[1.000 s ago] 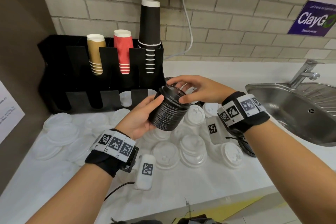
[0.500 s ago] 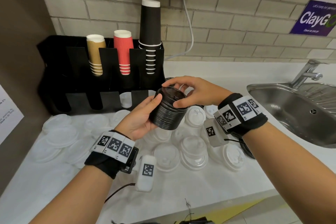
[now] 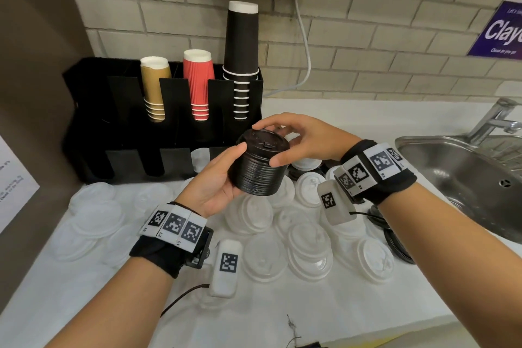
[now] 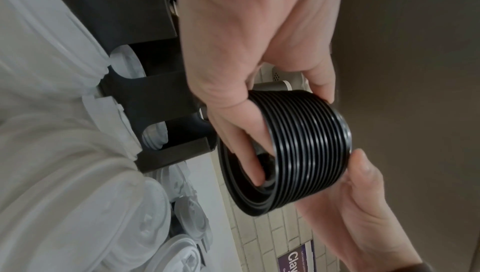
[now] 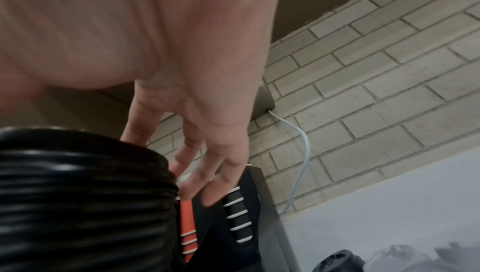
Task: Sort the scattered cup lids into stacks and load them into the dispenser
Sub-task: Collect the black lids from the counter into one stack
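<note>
I held the ribbed stack of black plastic cup lids (image 3: 260,167) above the counter, in front of the black slotted dispenser (image 3: 93,110). My left hand (image 3: 214,181) cupped its underside, fingers curled into the hollow base; my right hand (image 3: 305,138) pinched the top lid by thumb and fingertips. Scattered white plastic lids (image 3: 308,246) crowded the white counter (image 3: 254,316) beneath. The steel sink (image 3: 466,178) lay to the right. Gold, red and black paper cups (image 3: 197,82) filled the far slots.
</note>
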Motion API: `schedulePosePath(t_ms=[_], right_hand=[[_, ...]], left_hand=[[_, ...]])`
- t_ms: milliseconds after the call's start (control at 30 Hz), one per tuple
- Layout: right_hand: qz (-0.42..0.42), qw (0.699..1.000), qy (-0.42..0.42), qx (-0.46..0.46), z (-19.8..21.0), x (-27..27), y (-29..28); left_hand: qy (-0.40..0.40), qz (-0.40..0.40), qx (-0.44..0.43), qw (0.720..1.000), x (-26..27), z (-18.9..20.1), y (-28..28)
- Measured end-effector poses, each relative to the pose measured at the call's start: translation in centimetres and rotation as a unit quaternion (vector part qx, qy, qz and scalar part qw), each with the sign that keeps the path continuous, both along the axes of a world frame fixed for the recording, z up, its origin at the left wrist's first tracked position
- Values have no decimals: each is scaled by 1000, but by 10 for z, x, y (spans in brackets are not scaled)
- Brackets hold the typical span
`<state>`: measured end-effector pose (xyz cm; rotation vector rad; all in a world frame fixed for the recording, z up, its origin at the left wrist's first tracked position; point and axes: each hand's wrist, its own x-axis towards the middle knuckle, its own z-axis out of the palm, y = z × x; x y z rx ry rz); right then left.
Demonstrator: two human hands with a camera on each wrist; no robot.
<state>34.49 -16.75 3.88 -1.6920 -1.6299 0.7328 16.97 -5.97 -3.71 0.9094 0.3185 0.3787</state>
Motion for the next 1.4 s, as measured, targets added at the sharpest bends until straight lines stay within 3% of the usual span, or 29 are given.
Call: schedulePosePath(t_ms=[100, 200, 233, 300, 367, 433, 633, 800, 1000, 1167, 1267, 1400], right_hand=[[8, 999, 46, 18, 1, 2, 1], [-100, 994, 35, 38, 1, 17, 3], [-138, 990, -19, 15, -2, 26, 4], [-149, 966, -177, -116, -13, 43, 4], [-97, 909, -302, -272, -33, 54, 4], [-58, 861, -368, -345, -50, 59, 2], [-155, 868, -353, -315, -70, 77, 8], [-238, 846, -322, -353, -96, 86, 25], [-238, 853, -308, -347, -103, 83, 31], [-222, 864, -289, -347, -70, 80, 19], [-215, 914, -163, -304, -42, 71, 5], [-194, 977, 4, -92, -17, 44, -15]], left_hand=[[-16, -1, -13, 1000, 0, -1, 7], [-33, 21, -35, 999, 0, -3, 14], [-37, 24, -41, 998, -1, -4, 17], [-43, 24, -44, 998, -1, -6, 21], [-46, 21, -39, 998, -1, -7, 24], [-44, 21, -28, 998, 0, -6, 26], [-45, 19, -20, 999, 3, -8, 32], [-49, 10, -14, 999, 6, -8, 35], [-45, 25, -17, 998, 5, -6, 36], [-40, 32, -23, 998, 5, -6, 30], [-35, 27, -25, 999, 5, -6, 24], [-21, 10, -33, 999, 7, -7, 12]])
